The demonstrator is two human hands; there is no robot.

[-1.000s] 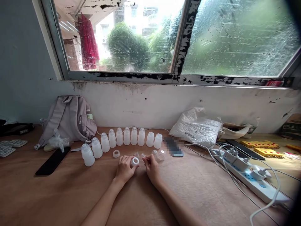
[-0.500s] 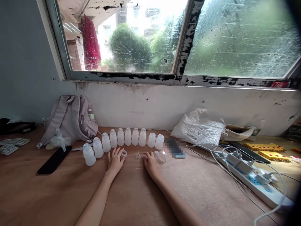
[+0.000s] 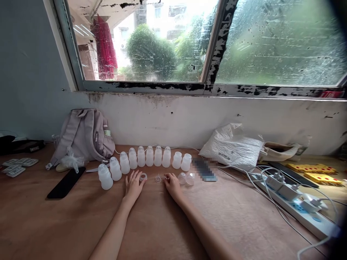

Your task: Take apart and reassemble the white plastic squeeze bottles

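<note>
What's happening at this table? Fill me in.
A person sits at a wooden table with both hands out. The left hand rests flat by a white ring; the right hand touches small clear parts. A curved row of white bottles stands just behind.

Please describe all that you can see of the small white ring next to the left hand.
The white ring is a small round collar of translucent whitish plastic, as it looks, with an open hole through its middle. It lies flat on the brown table, in front of the row of white bottles. The fingertips of the left hand reach its edge; whether they grip it I cannot tell. Nothing else touches it.
</note>
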